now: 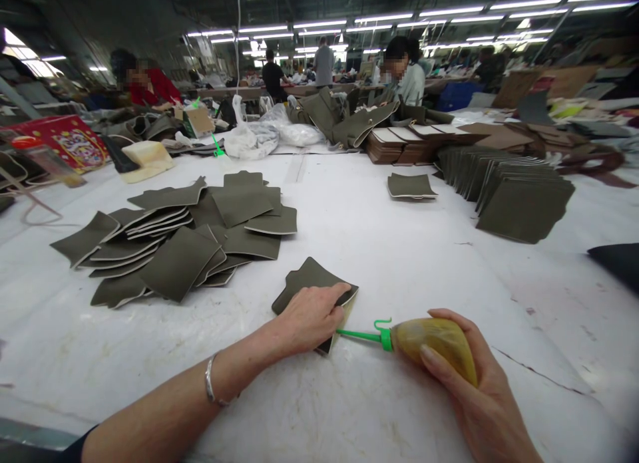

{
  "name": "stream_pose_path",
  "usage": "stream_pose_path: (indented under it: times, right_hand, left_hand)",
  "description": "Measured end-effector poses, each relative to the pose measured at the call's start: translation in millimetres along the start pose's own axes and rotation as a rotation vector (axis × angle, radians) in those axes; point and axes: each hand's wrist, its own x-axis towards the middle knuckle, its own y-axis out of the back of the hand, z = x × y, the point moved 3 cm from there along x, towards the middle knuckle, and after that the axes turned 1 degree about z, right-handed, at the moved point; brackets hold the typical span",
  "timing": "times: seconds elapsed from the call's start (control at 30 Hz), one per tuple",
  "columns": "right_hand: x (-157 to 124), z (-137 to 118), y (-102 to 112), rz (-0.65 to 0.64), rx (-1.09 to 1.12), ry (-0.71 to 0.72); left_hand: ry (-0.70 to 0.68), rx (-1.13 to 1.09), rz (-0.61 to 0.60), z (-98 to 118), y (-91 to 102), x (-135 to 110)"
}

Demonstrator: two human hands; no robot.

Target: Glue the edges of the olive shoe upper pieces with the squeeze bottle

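My left hand (pixel 312 316) lies on an olive-green leather piece (pixel 310 277) on the white table. Its index finger points along the piece's right edge, and its other fingers curl on the piece, partly hidden. Gripped in my right hand (pixel 482 383) is a glue bottle (pixel 439 346) with yellow-brown contents, tilted on its side. The green nozzle (pixel 362 334) points left, its tip at the lower edge of the leather piece beside my left fingers. A loose pile of similar leather pieces (pixel 182 260) lies to the left.
At the right stands a fanned row of leather pieces (pixel 524 203), and a single leather piece (pixel 412 186) lies nearer the middle. Brown stacked panels (pixel 399 147), plastic bags (pixel 259 137) and a red bag (pixel 74 144) line the back. Several people work beyond.
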Motion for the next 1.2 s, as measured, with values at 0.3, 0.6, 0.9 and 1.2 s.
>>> stream_pose_path:
  times: [0.3, 0.6, 0.9, 1.2]
  right_hand:
    - [-4, -3, -2, -0.107, -0.017, -0.036]
    - [7, -2, 4, -0.038, -0.053, 0.029]
    - [12, 11, 9, -0.095, 0.55, -0.324]
    - [26, 15, 48, 0.264, 1.106, -0.622]
  left_hand:
    - [0.003, -0.003, 0.003, 1, -0.8, 1]
    - [0.002, -0.008, 0.002, 1, 0.1, 0]
    - [0.025, -0.048, 0.01, 1, 2.5, -1]
    - [0.301, -0.016, 0.381, -28, 34.9, -11]
